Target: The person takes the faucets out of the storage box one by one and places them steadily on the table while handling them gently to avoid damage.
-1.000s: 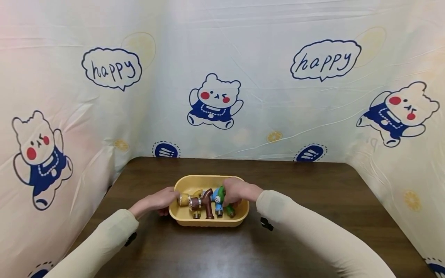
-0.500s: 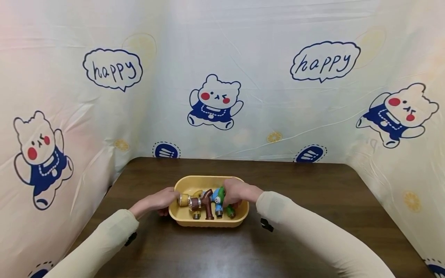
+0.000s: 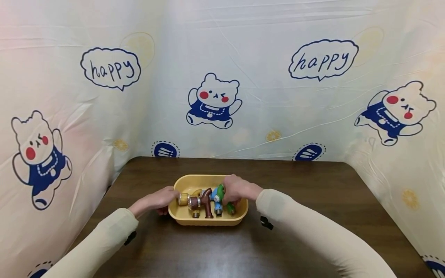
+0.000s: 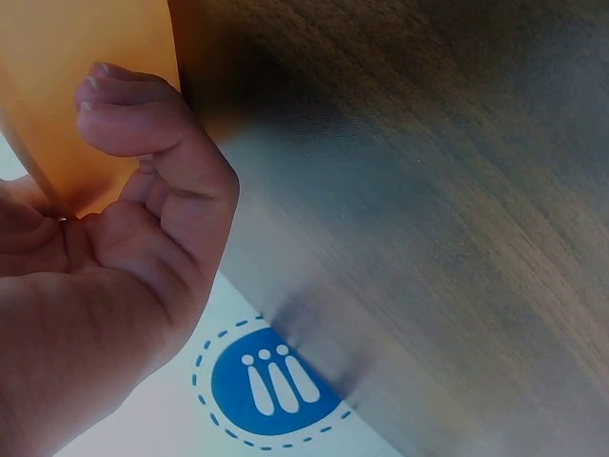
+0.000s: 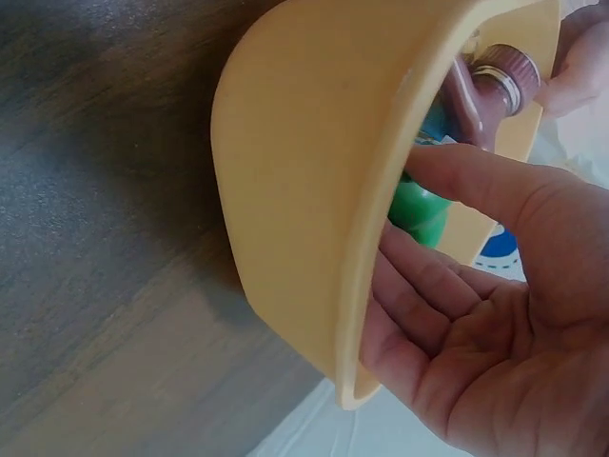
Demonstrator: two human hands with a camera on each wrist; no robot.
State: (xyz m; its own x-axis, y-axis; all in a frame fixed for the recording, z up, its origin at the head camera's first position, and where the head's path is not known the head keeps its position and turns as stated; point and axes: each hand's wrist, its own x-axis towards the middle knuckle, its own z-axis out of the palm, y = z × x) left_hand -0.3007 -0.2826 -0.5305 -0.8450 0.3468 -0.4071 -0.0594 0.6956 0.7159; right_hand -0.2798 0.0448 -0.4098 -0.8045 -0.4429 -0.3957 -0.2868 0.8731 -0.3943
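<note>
A yellow oval tub [image 3: 208, 222] stands on the table and holds several coloured taps. My left hand [image 3: 161, 199] grips the tub's left end; in the left wrist view its curled fingers [image 4: 143, 124] lie against the outer wall. Inside the right end, my right hand [image 3: 237, 190] holds a green tap [image 5: 419, 211] between thumb and fingers, partly hiding it. Left of it is a blue tap [image 3: 218, 206] with a metal threaded end. A brown tap [image 3: 206, 200] lies mid-tub, its ribbed collar pointing left, over a yellow tap [image 3: 183, 199] near my left fingers.
The dark wooden table [image 3: 295, 185] extends around the tub on all sides. A pale printed curtain [image 3: 264, 77] encloses the back and both sides, meeting the table's far edge.
</note>
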